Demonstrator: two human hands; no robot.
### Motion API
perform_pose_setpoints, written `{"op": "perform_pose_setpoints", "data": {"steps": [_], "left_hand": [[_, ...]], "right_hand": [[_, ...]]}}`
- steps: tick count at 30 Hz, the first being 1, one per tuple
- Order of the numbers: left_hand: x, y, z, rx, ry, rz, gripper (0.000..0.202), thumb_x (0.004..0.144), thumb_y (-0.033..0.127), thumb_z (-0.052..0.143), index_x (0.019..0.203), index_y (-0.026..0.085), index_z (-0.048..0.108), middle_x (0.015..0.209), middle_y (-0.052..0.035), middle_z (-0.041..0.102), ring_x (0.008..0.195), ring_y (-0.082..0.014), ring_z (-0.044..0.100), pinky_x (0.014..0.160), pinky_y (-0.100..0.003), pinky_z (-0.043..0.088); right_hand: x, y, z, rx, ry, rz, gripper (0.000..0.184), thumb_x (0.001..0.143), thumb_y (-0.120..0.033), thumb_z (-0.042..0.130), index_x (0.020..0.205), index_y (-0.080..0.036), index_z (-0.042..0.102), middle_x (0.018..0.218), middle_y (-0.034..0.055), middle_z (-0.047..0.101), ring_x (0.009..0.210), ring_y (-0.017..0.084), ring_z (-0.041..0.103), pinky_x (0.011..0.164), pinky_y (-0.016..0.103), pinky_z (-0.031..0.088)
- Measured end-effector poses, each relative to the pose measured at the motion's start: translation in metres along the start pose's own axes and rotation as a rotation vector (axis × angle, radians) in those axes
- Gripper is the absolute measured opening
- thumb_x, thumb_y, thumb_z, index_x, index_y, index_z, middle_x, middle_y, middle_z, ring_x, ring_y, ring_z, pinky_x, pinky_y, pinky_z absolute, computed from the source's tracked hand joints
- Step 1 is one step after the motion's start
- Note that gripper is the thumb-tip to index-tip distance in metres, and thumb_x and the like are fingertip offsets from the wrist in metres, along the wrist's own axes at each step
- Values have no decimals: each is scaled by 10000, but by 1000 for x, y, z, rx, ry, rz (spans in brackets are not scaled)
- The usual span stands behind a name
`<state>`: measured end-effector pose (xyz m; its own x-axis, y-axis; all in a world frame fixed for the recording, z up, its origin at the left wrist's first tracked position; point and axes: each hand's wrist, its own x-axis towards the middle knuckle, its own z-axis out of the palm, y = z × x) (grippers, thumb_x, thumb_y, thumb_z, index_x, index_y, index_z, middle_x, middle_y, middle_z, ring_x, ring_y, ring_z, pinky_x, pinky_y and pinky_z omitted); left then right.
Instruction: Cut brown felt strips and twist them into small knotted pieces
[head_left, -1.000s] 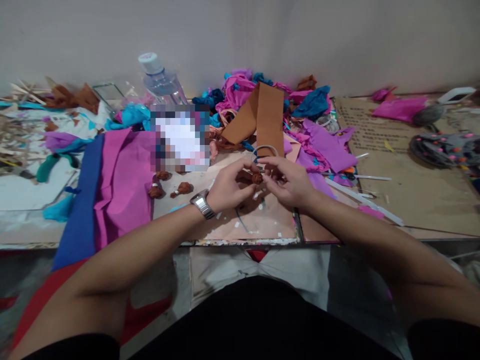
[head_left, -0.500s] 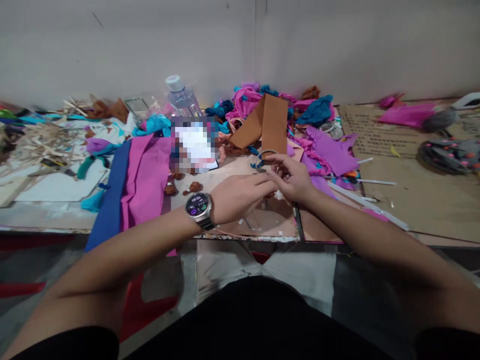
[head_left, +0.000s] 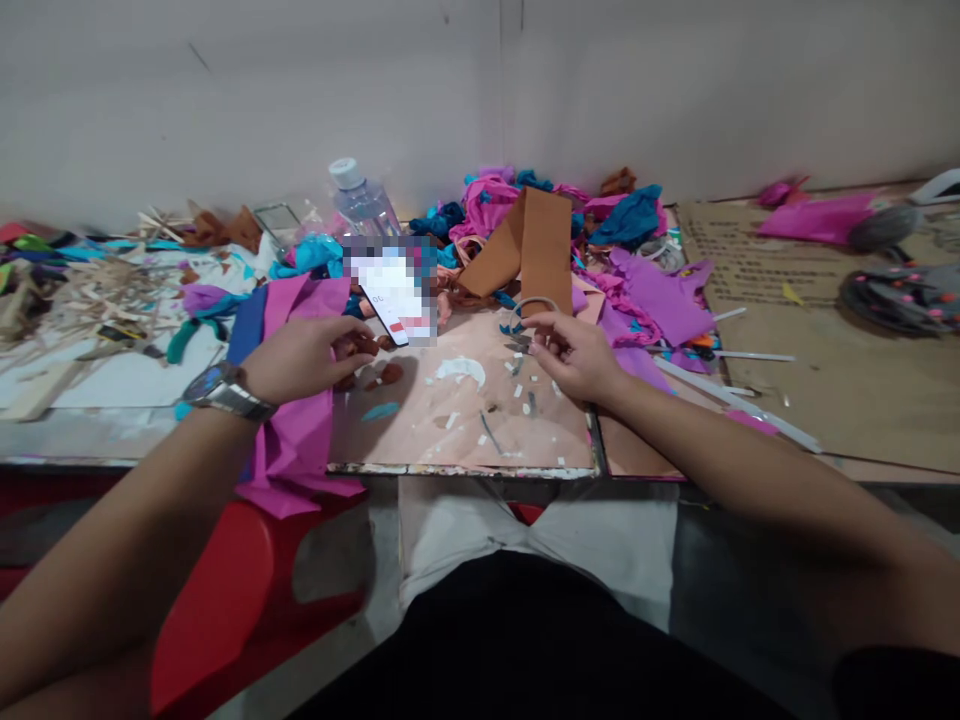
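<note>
My left hand (head_left: 304, 355), with a watch on its wrist, reaches over the pink crepe paper (head_left: 300, 420). Its thumb and fingers are apart, close to small crumpled brown paper pieces (head_left: 388, 373); contact with them is hard to make out. My right hand (head_left: 577, 352) is closed in a pinch above the table, and whatever sits between its fingertips is too small to name. Right by those fingertips is a ring-shaped loop with a blue part (head_left: 513, 322), resembling scissor handles. Behind it stands a folded brown paper strip (head_left: 546, 245).
A phone (head_left: 391, 315), partly blurred, lies near a clear bottle (head_left: 364, 205). Crumpled pink and blue paper (head_left: 630, 220) is heaped along the wall. Wood slivers (head_left: 105, 290) cover the left side; cardboard (head_left: 780, 390) lies right. A red stool (head_left: 217, 600) stands below the table edge.
My left hand has parted from my right and moved left to the brown paper pieces. My right hand stays in nearly the same place, still pinched.
</note>
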<state>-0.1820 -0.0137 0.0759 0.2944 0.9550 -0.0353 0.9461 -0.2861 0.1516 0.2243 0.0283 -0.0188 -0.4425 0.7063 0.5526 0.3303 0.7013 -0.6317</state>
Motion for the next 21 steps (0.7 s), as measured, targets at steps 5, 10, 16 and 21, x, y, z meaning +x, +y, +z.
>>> {"op": "perform_pose_setpoints", "data": {"steps": [5, 10, 16, 21], "left_hand": [[7, -4, 15, -30, -9, -135, 379, 864, 554, 646, 1100, 269, 730, 916, -46, 771, 794, -253, 700, 690, -348, 476], [17, -4, 31, -93, 37, -202, 426, 849, 650, 690, 966, 245, 751, 745, -3, 756, 636, -203, 635, 633, -321, 426], [17, -1, 27, 61, 3, -260, 431, 918, 589, 632, 1101, 217, 747, 867, -29, 780, 720, -188, 636, 655, -279, 380], [16, 2, 22, 41, 21, -269, 473, 904, 539, 642, 1187, 166, 711, 984, -69, 780, 847, -214, 673, 745, -279, 424]], "right_hand": [[0, 2, 0, 1, -7, 1, 392, 900, -149, 628, 1289, -180, 662, 834, -22, 654, 555, 78, 517, 578, 217, 421], [-2, 5, 1, 3, -14, 16, 406, 900, -151, 632, 1304, -190, 659, 849, -16, 658, 572, 87, 520, 586, 222, 432], [-1, 3, 0, 2, -32, 38, 382, 912, -167, 623, 1289, -216, 664, 851, -3, 674, 583, 106, 534, 603, 243, 450], [-2, 2, 0, 5, -50, 50, 379, 922, -179, 629, 1298, -217, 657, 837, -7, 674, 585, 110, 523, 609, 254, 449]]}}
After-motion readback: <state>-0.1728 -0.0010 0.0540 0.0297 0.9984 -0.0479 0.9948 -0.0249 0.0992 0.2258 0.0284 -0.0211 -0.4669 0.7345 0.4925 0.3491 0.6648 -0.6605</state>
